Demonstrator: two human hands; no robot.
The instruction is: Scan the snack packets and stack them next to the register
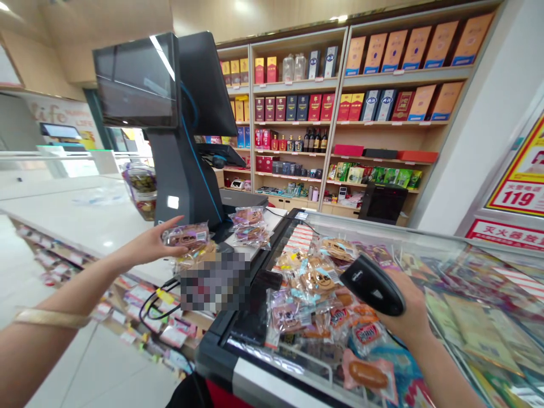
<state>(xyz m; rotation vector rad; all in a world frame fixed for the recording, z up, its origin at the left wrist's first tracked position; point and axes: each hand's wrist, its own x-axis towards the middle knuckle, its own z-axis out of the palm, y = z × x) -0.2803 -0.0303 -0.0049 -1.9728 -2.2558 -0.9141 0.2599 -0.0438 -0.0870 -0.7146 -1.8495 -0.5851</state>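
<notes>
My left hand (147, 242) grips a clear-wrapped brown snack packet (192, 234) between thumb and fingers, just above more wrapped snacks (199, 258) on the counter beside the register. In my right hand (410, 311) is a black barcode scanner (374, 284), its head pointing left over a heap of packets. That heap on the glass-topped case holds round wrapped biscuits (318, 277), a purple-marked packet (289, 311) and a wrapped sausage (369, 374). Another small pile of packets (250, 226) lies by the foot of the register.
A dark register with two screens (136, 82) stands on the white counter (85, 198), near a jar of wrapped goods (142, 190). Black cables (159, 311) hang at the counter's front. Behind are shelves of boxed bottles (293, 107). A blurred patch covers part of the counter.
</notes>
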